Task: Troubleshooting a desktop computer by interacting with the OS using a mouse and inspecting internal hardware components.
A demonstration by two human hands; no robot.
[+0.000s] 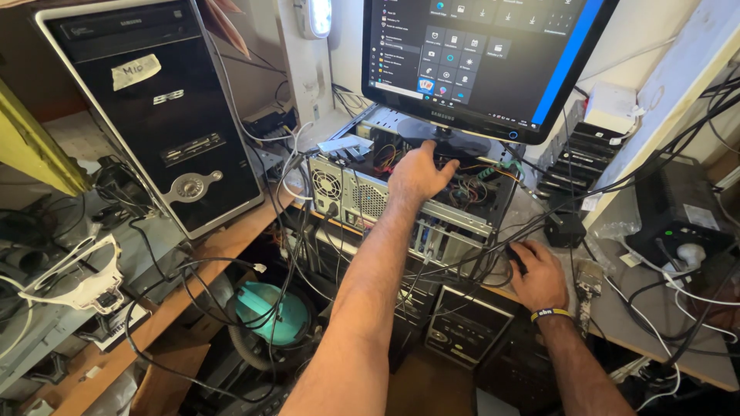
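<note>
Open computer case (pixel 432 192) lies on its side on the desk (pixel 231 231), straight ahead of me under the monitor (pixel 478 54), its long axis running from the fan grille at the left toward the wall at the right. My left hand (pixel 416 173) reaches over the near top edge into the open side, fingers curled down among red and black wires; whether they pinch anything I cannot tell. It is the nearer of my 2 hands to the case interior.

My right hand (pixel 536 273) sits lower and to the right, closed over a small dark object, probably a mouse, which I cannot make out clearly, beside a bundle of black cables (pixel 478 262). A yellow-and-black wristband (pixel 551 313) circles that wrist.

At the left a black tower PC (pixel 154 115) leans back, with a torn pale paper label stuck near its top. A white box (pixel 609 108) sits at the right by the wall, above a stack of black drives (pixel 574 166).
</note>
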